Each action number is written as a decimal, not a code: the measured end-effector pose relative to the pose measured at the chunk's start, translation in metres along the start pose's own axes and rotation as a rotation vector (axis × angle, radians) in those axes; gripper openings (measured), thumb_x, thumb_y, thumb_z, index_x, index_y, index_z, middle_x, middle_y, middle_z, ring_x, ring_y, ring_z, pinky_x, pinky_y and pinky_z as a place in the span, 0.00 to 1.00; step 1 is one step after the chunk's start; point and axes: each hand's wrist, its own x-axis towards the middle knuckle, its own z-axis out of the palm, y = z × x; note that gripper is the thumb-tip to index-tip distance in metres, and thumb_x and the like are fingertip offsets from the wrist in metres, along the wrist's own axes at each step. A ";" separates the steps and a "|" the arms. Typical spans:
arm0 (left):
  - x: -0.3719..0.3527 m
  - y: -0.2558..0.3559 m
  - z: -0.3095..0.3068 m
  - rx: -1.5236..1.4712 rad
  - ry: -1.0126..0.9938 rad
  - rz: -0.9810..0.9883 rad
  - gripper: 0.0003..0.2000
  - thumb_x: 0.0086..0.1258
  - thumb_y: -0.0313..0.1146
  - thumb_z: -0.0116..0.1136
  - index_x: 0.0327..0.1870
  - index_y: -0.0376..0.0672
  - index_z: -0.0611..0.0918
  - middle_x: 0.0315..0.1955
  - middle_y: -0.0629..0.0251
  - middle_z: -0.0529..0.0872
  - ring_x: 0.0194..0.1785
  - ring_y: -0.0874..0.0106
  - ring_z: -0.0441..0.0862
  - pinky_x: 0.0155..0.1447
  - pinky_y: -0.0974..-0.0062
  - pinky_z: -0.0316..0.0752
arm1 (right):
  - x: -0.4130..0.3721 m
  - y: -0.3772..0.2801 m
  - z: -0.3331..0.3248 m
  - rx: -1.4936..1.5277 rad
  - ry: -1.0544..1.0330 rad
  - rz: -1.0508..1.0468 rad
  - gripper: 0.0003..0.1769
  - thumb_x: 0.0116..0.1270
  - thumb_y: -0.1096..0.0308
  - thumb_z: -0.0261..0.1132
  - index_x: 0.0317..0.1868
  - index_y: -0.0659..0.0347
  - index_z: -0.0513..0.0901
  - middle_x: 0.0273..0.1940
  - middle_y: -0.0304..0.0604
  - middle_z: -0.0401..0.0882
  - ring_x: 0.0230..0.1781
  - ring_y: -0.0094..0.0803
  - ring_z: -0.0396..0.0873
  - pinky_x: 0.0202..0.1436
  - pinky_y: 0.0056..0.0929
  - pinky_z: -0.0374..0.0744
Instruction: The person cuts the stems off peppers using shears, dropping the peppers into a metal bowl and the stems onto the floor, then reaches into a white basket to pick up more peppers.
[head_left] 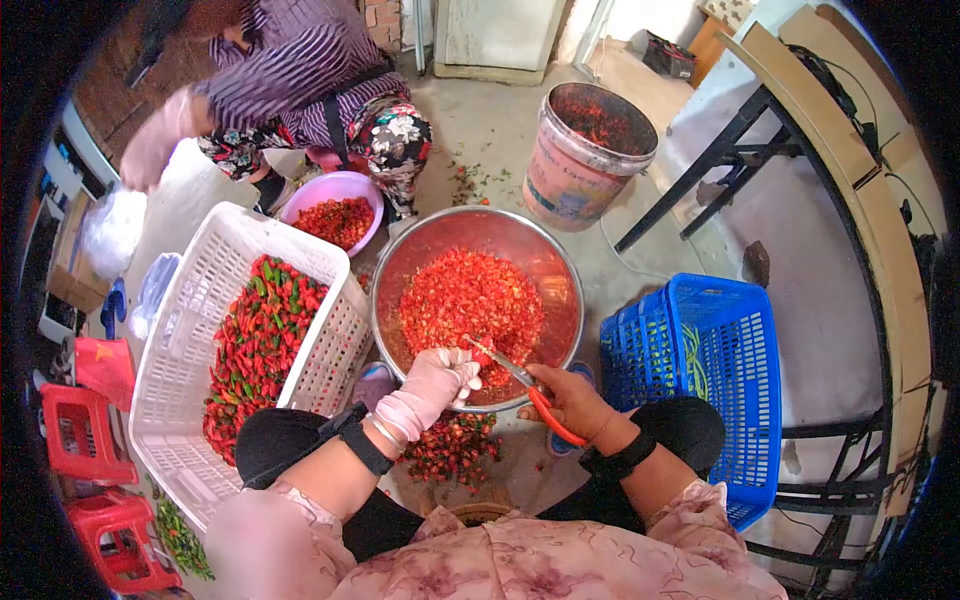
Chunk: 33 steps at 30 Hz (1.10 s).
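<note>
A wide metal bowl (573,310) holds chopped red peppers (470,300). Over its near rim, my gloved left hand (432,390) is closed around a red pepper (482,352). My bare right hand (572,403) grips orange-handled scissors (545,408), whose blades reach over the bowl to the pepper. Below the bowl, dark red and green pieces (455,450) lie in a heap on the floor. Whole red and green peppers (262,340) fill part of the white basket (180,330) on the left.
A person (310,80) sits at the upper left behind a purple basin (300,200). A pink bucket (575,170) stands beyond the bowl. On the right are stacked blue baskets (745,420) and a black-legged table (850,160). Red stools (85,435) stand far left.
</note>
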 end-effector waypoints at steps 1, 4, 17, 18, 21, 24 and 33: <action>-0.001 -0.001 0.000 0.000 0.000 0.000 0.05 0.65 0.28 0.51 0.28 0.39 0.76 0.19 0.66 0.78 0.17 0.80 0.70 0.21 0.82 0.68 | 0.000 -0.001 -0.001 0.000 -0.001 0.000 0.32 0.50 0.62 0.71 0.52 0.67 0.68 0.27 0.42 0.73 0.26 0.26 0.71 0.30 0.25 0.72; -0.006 0.002 0.002 0.307 0.048 0.126 0.09 0.65 0.31 0.52 0.24 0.39 0.77 0.15 0.69 0.76 0.14 0.81 0.66 0.18 0.83 0.63 | 0.001 -0.005 -0.003 -0.072 -0.013 0.007 0.32 0.50 0.61 0.71 0.52 0.67 0.68 0.28 0.43 0.73 0.25 0.27 0.71 0.29 0.25 0.72; 0.002 -0.008 0.007 -0.103 0.163 0.083 0.08 0.67 0.31 0.48 0.30 0.40 0.77 0.20 0.65 0.81 0.15 0.80 0.69 0.19 0.82 0.66 | 0.001 0.004 0.015 0.268 -0.102 0.067 0.28 0.59 0.67 0.63 0.57 0.65 0.62 0.42 0.41 0.70 0.40 0.25 0.68 0.46 0.23 0.69; 0.002 -0.009 0.009 -0.111 0.163 0.088 0.07 0.68 0.31 0.48 0.30 0.40 0.77 0.21 0.65 0.81 0.16 0.80 0.70 0.19 0.82 0.67 | 0.002 -0.001 0.014 0.047 -0.090 -0.024 0.28 0.60 0.68 0.62 0.58 0.65 0.61 0.44 0.41 0.68 0.43 0.26 0.67 0.49 0.23 0.68; -0.001 -0.008 0.015 -0.133 0.149 0.102 0.08 0.68 0.31 0.48 0.29 0.40 0.77 0.21 0.65 0.81 0.16 0.81 0.70 0.19 0.83 0.67 | 0.003 0.009 0.023 0.066 -0.064 -0.059 0.29 0.60 0.66 0.63 0.58 0.64 0.61 0.45 0.42 0.66 0.44 0.28 0.66 0.51 0.25 0.67; -0.003 -0.008 0.017 -0.146 0.177 0.092 0.08 0.68 0.31 0.48 0.30 0.40 0.77 0.21 0.65 0.81 0.16 0.81 0.70 0.20 0.82 0.68 | 0.001 0.001 0.031 0.451 -0.039 0.053 0.29 0.59 0.63 0.64 0.57 0.63 0.63 0.41 0.43 0.69 0.40 0.28 0.68 0.46 0.24 0.69; 0.003 -0.016 0.007 -0.156 0.149 0.071 0.08 0.68 0.32 0.47 0.31 0.40 0.77 0.18 0.70 0.78 0.15 0.82 0.67 0.19 0.84 0.65 | -0.001 -0.014 0.021 -0.005 0.002 0.171 0.28 0.55 0.61 0.68 0.52 0.64 0.68 0.24 0.39 0.72 0.25 0.23 0.70 0.29 0.25 0.72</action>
